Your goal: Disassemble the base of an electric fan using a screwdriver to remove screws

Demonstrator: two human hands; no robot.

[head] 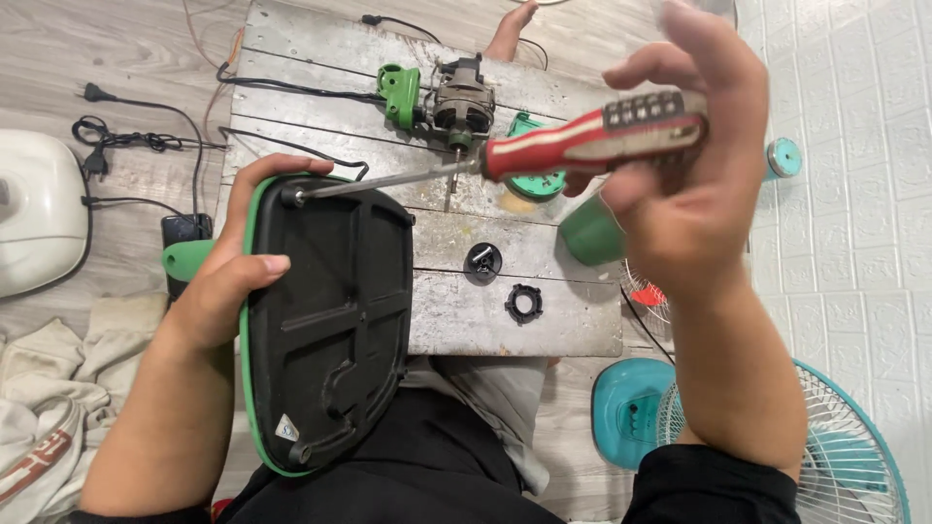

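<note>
Plastic fan base [325, 330] looks stiff and light; left hand [228, 281] clamps its green rim. Right hand [680, 165] grips the screwdriver [544, 150] handle.

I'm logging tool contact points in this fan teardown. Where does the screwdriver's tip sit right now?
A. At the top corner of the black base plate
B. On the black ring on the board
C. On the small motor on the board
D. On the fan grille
A: the screwdriver, held in the right hand, has its tip at the top corner of the black base plate, which the left hand steadies.
</note>
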